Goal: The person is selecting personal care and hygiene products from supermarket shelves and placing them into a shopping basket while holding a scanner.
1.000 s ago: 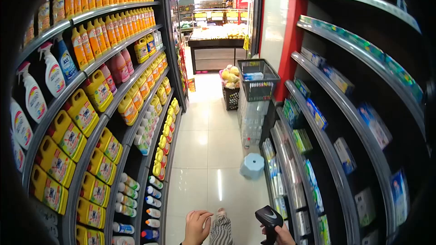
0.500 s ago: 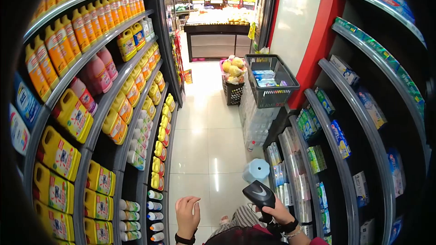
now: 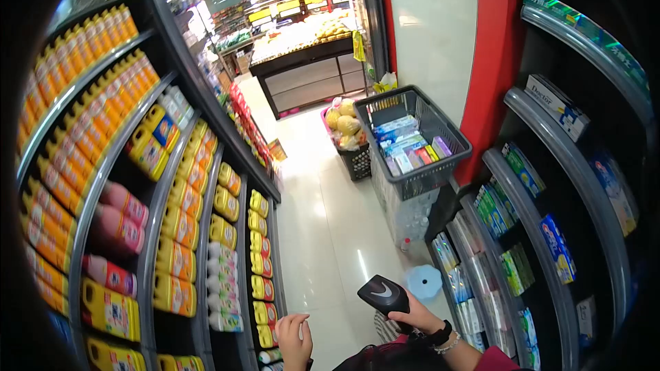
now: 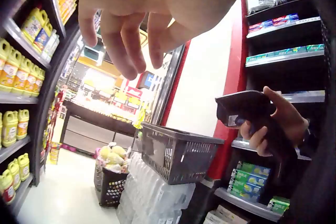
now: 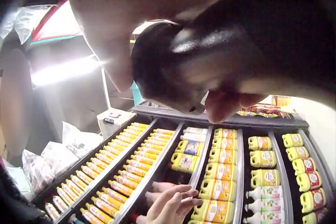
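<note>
My right hand (image 3: 418,316) grips a black handheld scanner (image 3: 383,294) at the lower middle of the head view, fingers wrapped round its handle. The left wrist view shows the same scanner (image 4: 247,111) side-on in the right hand (image 4: 281,124). To the left of it, my left hand (image 3: 294,341) is raised with loosely bent fingers and holds nothing. Its fingers (image 4: 131,40) hang down at the top of the left wrist view. Beyond the scanner, a grey basket (image 3: 419,182) holds several small boxes (image 3: 405,144) and stands on wrapped clear bottles (image 3: 410,216).
Shelves of yellow jugs (image 3: 175,257) and orange bottles (image 3: 110,110) line the left. Boxed goods (image 3: 557,249) fill parts of the right shelves. A light blue stool (image 3: 423,282) stands on the aisle floor (image 3: 316,233). Bagged yellow fruit (image 3: 344,122) sits in a basket beside the bottles.
The head view has tilted and moved nearer the grey basket, showing more of its boxes. The right hand has risen into fuller view with the scanner; the left stays empty.
</note>
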Available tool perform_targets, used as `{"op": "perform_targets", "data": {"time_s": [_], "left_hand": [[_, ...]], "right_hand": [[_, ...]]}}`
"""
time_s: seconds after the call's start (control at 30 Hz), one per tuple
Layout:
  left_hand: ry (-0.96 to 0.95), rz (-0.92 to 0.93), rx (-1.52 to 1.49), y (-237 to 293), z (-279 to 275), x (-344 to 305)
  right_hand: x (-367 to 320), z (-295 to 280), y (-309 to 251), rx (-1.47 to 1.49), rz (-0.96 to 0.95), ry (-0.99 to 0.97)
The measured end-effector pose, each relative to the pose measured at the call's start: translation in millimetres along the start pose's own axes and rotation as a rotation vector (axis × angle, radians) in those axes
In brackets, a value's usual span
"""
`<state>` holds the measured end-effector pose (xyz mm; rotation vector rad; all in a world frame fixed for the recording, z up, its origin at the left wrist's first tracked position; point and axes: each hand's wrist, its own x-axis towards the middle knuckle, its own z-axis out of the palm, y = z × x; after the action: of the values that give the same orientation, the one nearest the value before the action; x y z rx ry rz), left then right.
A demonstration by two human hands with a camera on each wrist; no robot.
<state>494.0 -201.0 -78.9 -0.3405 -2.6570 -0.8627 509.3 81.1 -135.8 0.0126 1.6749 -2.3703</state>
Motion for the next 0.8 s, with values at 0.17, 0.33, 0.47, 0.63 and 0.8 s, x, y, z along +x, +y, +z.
{"op": "perform_targets", "data": {"time_s": [0.17,0.33,0.47,0.63,0.8], "left_hand": [[-0.080,0.164,-0.024,16.5,55.6,152.8],[-0.154,0.278,-0.103,36.6,130.5,265.1],[-0.279,0.368,-0.193,46.5,189.4,329.3],[-0.411,0.572,-0.291,68.8,272.5,431.4],[-0.504,0.819,-0.419,116.6,344.2,561.5]], "right_hand": [[89.3,-66.3,-38.9,0.072,-0.047,0.073],[140.7,-122.5,-64.5,0.176,-0.123,0.190],[155.4,-153.2,-87.5,0.184,-0.116,0.289],[188.1,-192.1,-106.0,0.057,-0.221,0.523],[246.9,-209.6,-129.2,0.341,-0.321,0.796]]}}
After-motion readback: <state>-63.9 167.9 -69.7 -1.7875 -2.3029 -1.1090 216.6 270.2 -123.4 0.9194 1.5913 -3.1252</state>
